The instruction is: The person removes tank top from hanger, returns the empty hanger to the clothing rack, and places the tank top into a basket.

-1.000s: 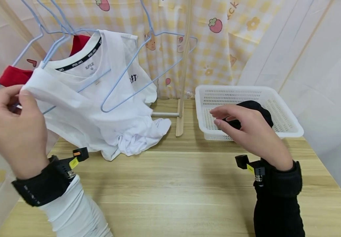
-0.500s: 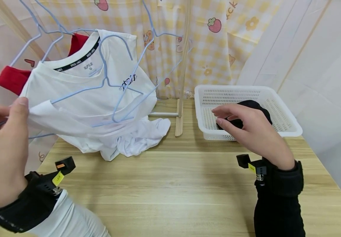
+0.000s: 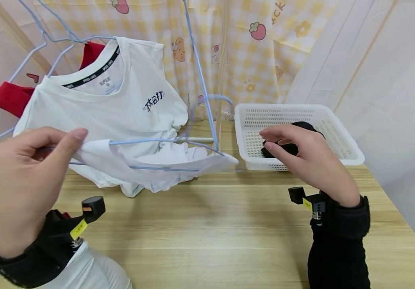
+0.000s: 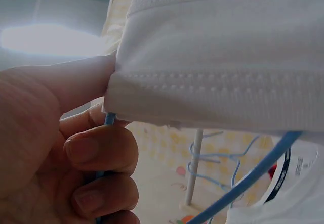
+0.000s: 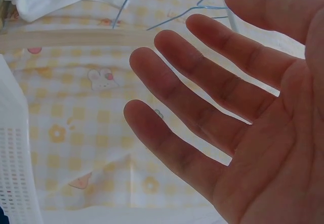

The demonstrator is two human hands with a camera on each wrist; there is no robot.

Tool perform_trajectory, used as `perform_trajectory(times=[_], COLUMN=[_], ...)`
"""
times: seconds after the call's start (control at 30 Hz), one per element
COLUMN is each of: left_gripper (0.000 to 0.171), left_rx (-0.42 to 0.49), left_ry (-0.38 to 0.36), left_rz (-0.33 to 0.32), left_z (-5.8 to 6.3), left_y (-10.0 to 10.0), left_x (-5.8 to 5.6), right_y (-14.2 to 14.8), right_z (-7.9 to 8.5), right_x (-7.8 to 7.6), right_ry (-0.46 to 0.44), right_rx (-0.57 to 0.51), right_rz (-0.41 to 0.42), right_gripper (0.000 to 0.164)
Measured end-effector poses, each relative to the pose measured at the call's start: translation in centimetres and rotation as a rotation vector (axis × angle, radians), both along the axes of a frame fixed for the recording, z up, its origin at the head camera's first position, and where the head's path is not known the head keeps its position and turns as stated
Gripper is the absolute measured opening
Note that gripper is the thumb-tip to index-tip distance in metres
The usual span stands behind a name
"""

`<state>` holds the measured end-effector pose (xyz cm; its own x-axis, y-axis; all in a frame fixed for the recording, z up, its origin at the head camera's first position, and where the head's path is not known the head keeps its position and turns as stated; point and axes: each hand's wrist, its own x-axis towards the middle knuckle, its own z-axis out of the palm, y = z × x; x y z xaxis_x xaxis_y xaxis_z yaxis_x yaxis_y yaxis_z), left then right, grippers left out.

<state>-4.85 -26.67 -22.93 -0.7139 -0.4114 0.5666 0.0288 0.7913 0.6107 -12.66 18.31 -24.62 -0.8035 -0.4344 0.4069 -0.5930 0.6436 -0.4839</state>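
In the head view my left hand [image 3: 27,176] grips one end of a blue wire hanger [image 3: 146,141] bearing a thin white garment [image 3: 95,152]. The garment hangs spread over the hanger in front of a white T-shirt [image 3: 128,88] with dark print. Close up in the left wrist view, thumb and forefinger pinch the garment's stitched edge [image 4: 202,92], while other fingers curl round the blue wire [image 4: 110,118]. My right hand [image 3: 301,156] hovers over the white basket [image 3: 348,150], holding nothing. Its fingers [image 5: 197,102] are loosely spread in the right wrist view.
Black cloth [image 3: 283,148] lies in the basket at the right. A red garment [image 3: 12,98] hangs behind the T-shirt at the left. Another blue hanger [image 3: 200,72] hangs edge-on near the rack's wooden post [image 3: 223,60]. Below is a wooden tabletop [image 3: 207,228].
My left hand has lowered, then come rightward, bringing the hanger and white garment away from the hanging T-shirt. The hanger's hook has swung right. The empty hanger has turned edge-on. My right hand stays put.
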Motion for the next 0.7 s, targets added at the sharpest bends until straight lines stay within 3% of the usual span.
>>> perform_trajectory(times=[0.17, 0.3, 0.4, 0.57, 0.7], left_gripper=[0.018, 0.024, 0.038, 0.048, 0.045], left_rx=[-0.014, 0.048, 0.129, 0.194, 0.186], left_ry=[0.05, 0.047, 0.068, 0.126, 0.111], left_rz=[-0.164, -0.216, -0.231, -0.238, -0.254], left_z=[-1.7, -3.1, -2.2, 0.3, 0.5], left_y=[0.4, 1.6, 4.6, 10.1, 12.3], left_x=[-1.9, -4.2, -4.6, -3.5, -3.4], right_y=[0.8, 1.9, 2.7, 2.9, 2.3], right_z=[0.4, 0.9, 1.3, 1.7, 1.7], right_x=[0.6, 1.7, 2.6, 3.3, 2.9], right_ry=[0.013, 0.069, 0.12, 0.173, 0.218], right_rx=[-0.034, -0.084, -0.116, -0.169, -0.184], right_rz=[-0.027, -0.073, -0.123, -0.166, -0.121], right_gripper=[0.029, 0.033, 0.035, 0.037, 0.041])
